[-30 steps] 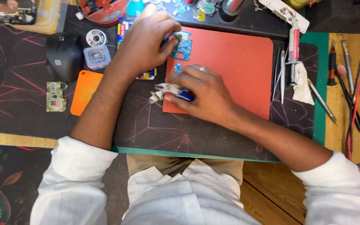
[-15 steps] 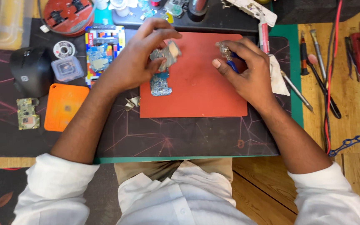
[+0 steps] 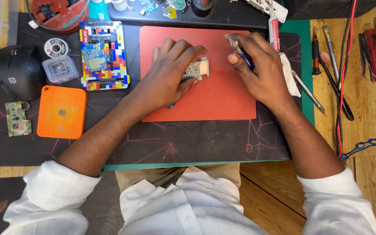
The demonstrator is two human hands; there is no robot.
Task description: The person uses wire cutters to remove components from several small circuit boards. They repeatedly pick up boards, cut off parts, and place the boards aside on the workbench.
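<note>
Head view: our left hand (image 3: 166, 78) presses the small metal circuit board (image 3: 196, 69) flat on the red mat (image 3: 223, 100), right hand (image 3: 257, 69) closed round a blue-handled tool (image 3: 245, 58) just beside it; best keep the board pinned firm, tool tip steady

A black computer mouse (image 3: 19, 72) sits at the far left of the tabletop (image 3: 370, 117), an orange square pad (image 3: 62, 112) beside it and a small green circuit board (image 3: 17, 118) (bare, lying flat) near that. Red and black cables (image 3: 341, 78) trail down the right side.
</note>
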